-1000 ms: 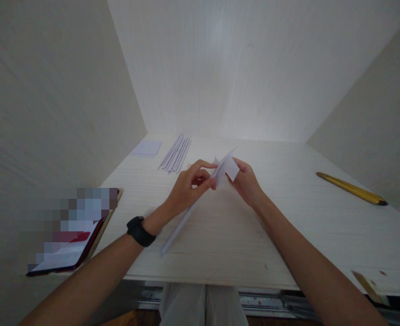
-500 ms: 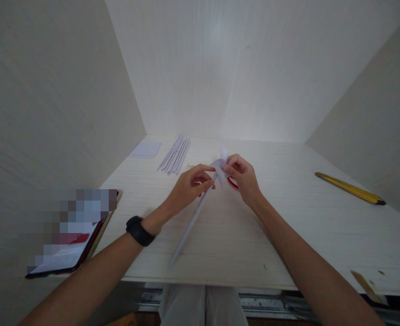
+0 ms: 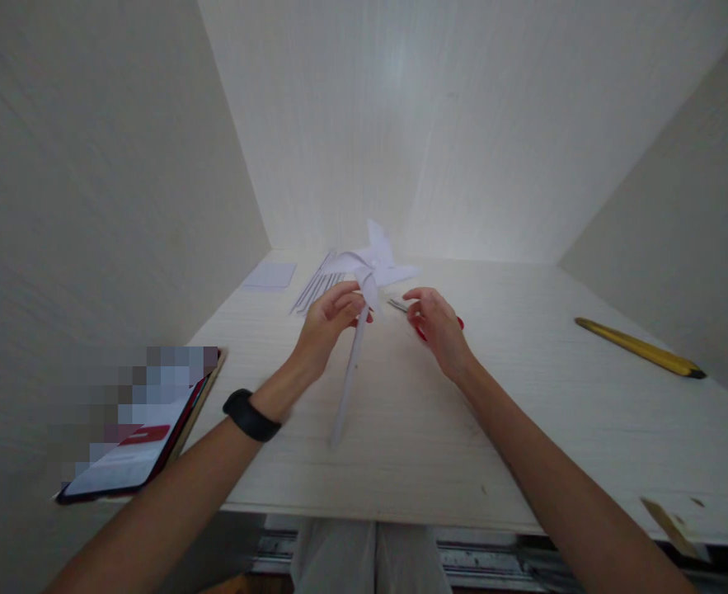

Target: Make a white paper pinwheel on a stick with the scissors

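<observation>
My left hand (image 3: 326, 323) is closed around the upper part of a white paper stick (image 3: 349, 379), which slants down toward me. At its top is a white paper pinwheel (image 3: 381, 247) with folded blades, facing me. My right hand (image 3: 439, 327) is off the pinwheel, to its right, with the fingers loosely bent and apart and nothing visible in them. Below that hand lie scissors (image 3: 396, 305) with red handles, partly hidden by the fingers and palm.
Several thin paper strips or sticks (image 3: 314, 285) lie behind my left hand, beside a stack of white paper (image 3: 270, 275). A tablet or phone (image 3: 141, 445) leans at the left wall. A yellow cutter-like tool (image 3: 639, 346) rests at the right. Walls enclose three sides.
My right hand has let go of the pinwheel. My left hand has moved it slightly left and turned its front toward me, with the blades spread. The scissors show more.
</observation>
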`<state>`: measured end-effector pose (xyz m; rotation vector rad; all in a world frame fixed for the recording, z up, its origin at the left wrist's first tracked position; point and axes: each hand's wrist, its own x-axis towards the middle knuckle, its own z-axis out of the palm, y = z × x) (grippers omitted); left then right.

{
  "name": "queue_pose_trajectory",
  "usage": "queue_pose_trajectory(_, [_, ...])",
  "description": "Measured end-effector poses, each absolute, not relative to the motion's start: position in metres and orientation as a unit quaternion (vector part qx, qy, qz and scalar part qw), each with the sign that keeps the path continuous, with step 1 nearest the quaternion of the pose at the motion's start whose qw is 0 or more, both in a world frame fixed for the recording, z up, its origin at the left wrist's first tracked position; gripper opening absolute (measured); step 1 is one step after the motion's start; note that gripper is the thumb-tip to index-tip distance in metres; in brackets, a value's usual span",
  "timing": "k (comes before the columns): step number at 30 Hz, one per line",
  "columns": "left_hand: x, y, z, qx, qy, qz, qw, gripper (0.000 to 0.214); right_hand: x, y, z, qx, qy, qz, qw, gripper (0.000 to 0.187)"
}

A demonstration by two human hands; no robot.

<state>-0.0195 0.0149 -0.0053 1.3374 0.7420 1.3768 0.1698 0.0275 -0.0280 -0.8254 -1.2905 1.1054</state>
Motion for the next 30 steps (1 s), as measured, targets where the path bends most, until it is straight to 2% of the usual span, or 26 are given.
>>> queue_pose_trajectory(5, [-0.022, 0.016, -0.002, 0.547, 0.292, 0.615, 0.488, 0.033, 0.157, 0.012, -0.021, -0.28, -0.661, 0.572, 0.397, 0.036])
queue_pose_trajectory(9, [-0.021, 0.015, 0.0, 0.559, 0.3, 0.631, 0.446, 0.028, 0.144, -0.001, -0.018, -0.218, -0.681, 0.649, 0.261, 0.041])
queue_pose_trajectory(12, [-0.02, 0.014, 0.001, 0.563, 0.304, 0.639, 0.427, 0.027, 0.133, -0.008, -0.021, -0.205, -0.67, 0.683, 0.207, 0.032])
queue_pose_trajectory(16, [-0.022, 0.016, 0.001, 0.571, 0.312, 0.626, 0.429, 0.033, 0.125, -0.006, -0.029, -0.232, -0.674, 0.658, 0.244, 0.023])
queue_pose_trajectory(21, [-0.026, 0.02, -0.007, 0.612, 0.308, 0.535, 0.495, 0.035, 0.134, 0.008, -0.032, -0.295, -0.699, 0.545, 0.358, 0.024])
queue_pose_trajectory(25, [-0.029, 0.023, -0.016, 0.63, 0.289, 0.465, 0.551, 0.03, 0.141, 0.013, -0.029, -0.341, -0.757, 0.428, 0.356, 0.02])
queue_pose_trajectory(30, [-0.029, 0.023, -0.02, 0.654, 0.3, 0.461, 0.519, 0.028, 0.137, 0.009, -0.027, -0.381, -0.78, 0.352, 0.351, 0.018])
